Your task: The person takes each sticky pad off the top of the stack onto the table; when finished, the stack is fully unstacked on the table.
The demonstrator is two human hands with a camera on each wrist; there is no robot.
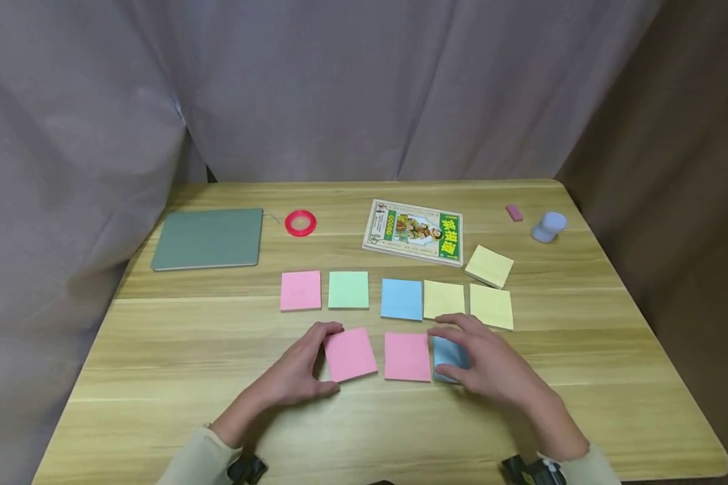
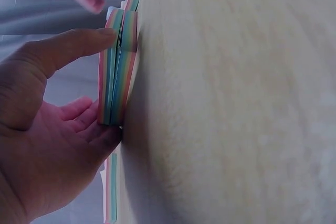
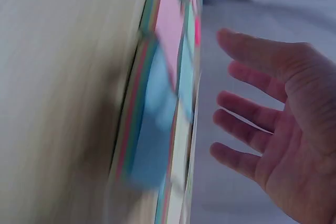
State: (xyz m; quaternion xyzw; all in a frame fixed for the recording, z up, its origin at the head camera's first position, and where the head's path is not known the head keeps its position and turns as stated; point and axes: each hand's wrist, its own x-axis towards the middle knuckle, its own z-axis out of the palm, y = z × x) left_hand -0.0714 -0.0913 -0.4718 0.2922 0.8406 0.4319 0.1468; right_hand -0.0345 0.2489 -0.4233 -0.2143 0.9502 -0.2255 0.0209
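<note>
Blue pad (image 1: 447, 356) half hidden beneath hovering right hand (image 1: 491, 364)

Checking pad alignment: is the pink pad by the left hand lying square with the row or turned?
Turned. The pink pad lies flat but skewed against the square pink pad beside it; left hand grips its edges.
</note>
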